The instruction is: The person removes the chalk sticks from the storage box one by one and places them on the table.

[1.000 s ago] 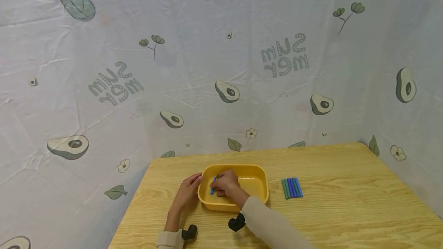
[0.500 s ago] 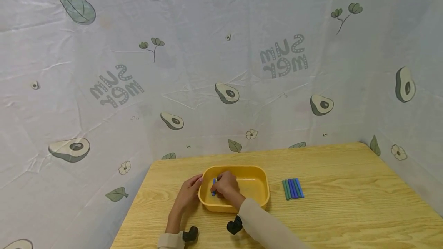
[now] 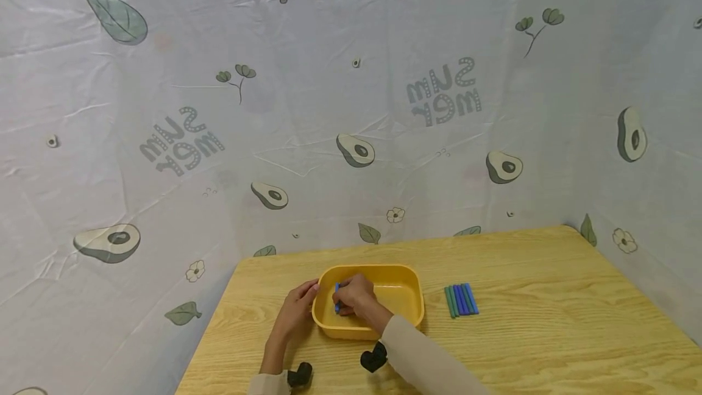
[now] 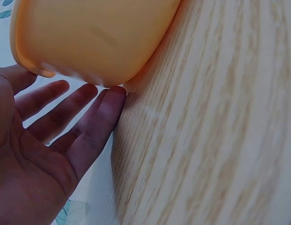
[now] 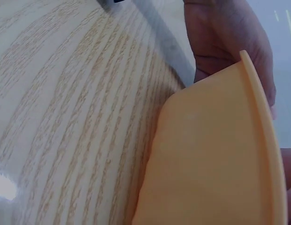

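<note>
A yellow plastic tub point(image 3: 366, 333) stands on the table. At its left end is my left hand point(image 3: 296, 306); in the left wrist view its fingertips point(image 4: 115, 96) meet the outer wall and the thumb lies by the rim. My right hand point(image 3: 356, 294) reaches into the tub's left half and pinches a slim blue stick point(image 3: 337, 306), crayon-like, standing lengthwise near the left wall. The hand covers part of the stick. In the right wrist view, the tub wall point(image 5: 202, 140) hides most of the right hand, with only some fingers point(image 5: 290, 171) showing past the rim.
Right of the tub, several green and blue sticks point(image 3: 461, 300) lie side by side in a row on the wood-grain table point(image 3: 548, 322). A printed sheet point(image 3: 307, 78) hangs behind the table's back edge. Black wrist mounts point(image 3: 375, 357) jut from the sleeves.
The right hand shifts slightly within the tub's left part, staying at the blue stick. The left hand keeps its place at the tub's end. The head view drifts a little.
</note>
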`<state>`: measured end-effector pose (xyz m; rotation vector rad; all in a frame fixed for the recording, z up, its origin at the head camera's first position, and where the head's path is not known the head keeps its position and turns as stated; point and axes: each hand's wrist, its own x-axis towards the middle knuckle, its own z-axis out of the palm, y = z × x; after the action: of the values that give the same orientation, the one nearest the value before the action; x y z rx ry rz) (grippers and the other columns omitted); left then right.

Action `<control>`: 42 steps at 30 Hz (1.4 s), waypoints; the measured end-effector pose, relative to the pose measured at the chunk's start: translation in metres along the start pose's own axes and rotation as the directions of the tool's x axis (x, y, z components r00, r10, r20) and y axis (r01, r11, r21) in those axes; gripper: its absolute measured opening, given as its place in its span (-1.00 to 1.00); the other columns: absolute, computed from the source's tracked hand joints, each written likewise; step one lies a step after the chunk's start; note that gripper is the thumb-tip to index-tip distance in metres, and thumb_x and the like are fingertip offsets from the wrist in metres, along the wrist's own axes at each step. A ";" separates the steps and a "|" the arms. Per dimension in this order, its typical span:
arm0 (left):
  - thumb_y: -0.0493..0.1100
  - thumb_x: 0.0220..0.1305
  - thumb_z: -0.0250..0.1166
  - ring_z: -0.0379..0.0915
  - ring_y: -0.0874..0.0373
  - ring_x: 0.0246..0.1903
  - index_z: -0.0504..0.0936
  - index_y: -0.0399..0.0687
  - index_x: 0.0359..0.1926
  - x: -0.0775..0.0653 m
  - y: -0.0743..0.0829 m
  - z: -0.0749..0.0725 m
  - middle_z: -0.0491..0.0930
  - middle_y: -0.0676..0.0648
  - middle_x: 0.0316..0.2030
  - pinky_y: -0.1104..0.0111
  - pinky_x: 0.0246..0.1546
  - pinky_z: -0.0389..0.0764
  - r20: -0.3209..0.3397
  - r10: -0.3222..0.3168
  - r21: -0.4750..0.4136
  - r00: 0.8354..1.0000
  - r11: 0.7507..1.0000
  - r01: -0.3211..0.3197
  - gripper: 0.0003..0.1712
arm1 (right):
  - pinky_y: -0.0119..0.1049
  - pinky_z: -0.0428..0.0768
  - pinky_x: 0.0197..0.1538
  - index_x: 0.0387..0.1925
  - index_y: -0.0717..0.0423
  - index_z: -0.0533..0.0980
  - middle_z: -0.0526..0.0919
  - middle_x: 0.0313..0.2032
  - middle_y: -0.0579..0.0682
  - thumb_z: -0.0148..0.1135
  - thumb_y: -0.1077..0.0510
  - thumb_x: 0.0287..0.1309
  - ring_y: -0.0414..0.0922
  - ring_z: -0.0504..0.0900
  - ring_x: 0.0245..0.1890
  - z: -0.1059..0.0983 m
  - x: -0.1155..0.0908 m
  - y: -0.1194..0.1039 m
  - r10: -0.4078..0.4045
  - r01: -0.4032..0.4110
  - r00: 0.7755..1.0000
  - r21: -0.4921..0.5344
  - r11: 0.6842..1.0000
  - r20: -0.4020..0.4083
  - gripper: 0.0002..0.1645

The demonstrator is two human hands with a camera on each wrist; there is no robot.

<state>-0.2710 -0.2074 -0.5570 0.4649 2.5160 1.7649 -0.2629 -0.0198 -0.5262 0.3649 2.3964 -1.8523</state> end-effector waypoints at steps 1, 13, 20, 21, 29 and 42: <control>-0.02 0.70 0.11 0.58 -0.32 0.32 0.52 -0.35 0.45 0.000 -0.001 0.000 0.57 -0.38 0.38 -0.06 0.25 0.70 0.000 0.000 0.003 1.000 1.000 0.000 -0.43 | -0.20 0.80 -0.46 -0.01 0.39 0.73 0.73 -0.46 0.13 0.54 0.39 0.01 0.01 0.83 -0.53 -0.001 0.000 0.000 0.008 -0.008 1.000 0.007 1.000 0.011 -0.57; 0.01 0.71 0.10 0.65 -0.20 0.23 0.55 -0.29 0.44 0.001 0.001 -0.001 0.63 -0.34 0.33 0.08 0.21 0.73 -0.011 -0.012 0.026 1.000 1.000 0.013 -0.45 | -0.17 0.85 -0.26 -0.04 0.36 0.67 0.72 -0.44 0.05 0.46 0.39 0.16 -0.06 0.85 -0.41 -0.021 -0.002 -0.009 0.094 -0.110 0.984 0.103 0.989 0.150 -0.69; -0.01 0.71 0.09 0.61 -0.29 0.29 0.53 -0.35 0.44 0.002 0.002 -0.002 0.59 -0.38 0.36 -0.05 0.29 0.67 -0.004 -0.015 0.029 1.000 0.999 0.015 -0.44 | -0.18 0.85 -0.22 0.15 0.41 0.63 0.72 -0.42 0.03 0.43 0.40 0.17 -0.11 0.83 -0.41 -0.031 -0.003 -0.011 0.080 -0.109 0.975 0.128 0.986 0.209 -0.52; -0.01 0.71 0.10 0.61 -0.29 0.29 0.52 -0.35 0.45 0.002 0.002 -0.002 0.59 -0.38 0.36 -0.05 0.28 0.68 -0.002 -0.018 0.029 1.000 0.999 0.018 -0.43 | -0.17 0.85 -0.22 0.19 0.42 0.62 0.73 -0.42 0.03 0.43 0.41 0.18 -0.12 0.82 -0.41 -0.032 -0.003 -0.011 0.079 -0.109 0.973 0.130 0.986 0.217 -0.48; 0.01 0.72 0.08 0.62 -0.29 0.28 0.52 -0.34 0.46 0.001 0.001 -0.002 0.58 -0.38 0.38 -0.03 0.26 0.70 -0.001 -0.020 0.029 1.000 0.999 0.020 -0.42 | -0.20 0.85 -0.19 0.31 0.43 0.56 0.75 -0.36 0.06 0.40 0.40 0.24 -0.16 0.79 -0.44 -0.043 -0.005 -0.012 0.079 -0.120 0.960 0.141 0.983 0.270 -0.41; -0.03 0.71 0.10 0.58 -0.30 0.34 0.54 -0.30 0.44 0.000 0.002 -0.002 0.60 -0.35 0.36 -0.08 0.30 0.66 -0.011 -0.013 0.004 1.000 1.000 0.013 -0.46 | -0.36 0.81 -0.31 0.23 0.44 0.61 0.70 -0.32 0.05 0.36 0.41 0.30 -0.18 0.74 -0.43 -0.073 -0.006 -0.012 0.043 -0.123 0.949 0.244 0.962 0.313 -0.53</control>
<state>-0.2708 -0.2085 -0.5544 0.4388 2.5248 1.7626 -0.2548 0.0469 -0.4950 0.1774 1.9153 -2.0193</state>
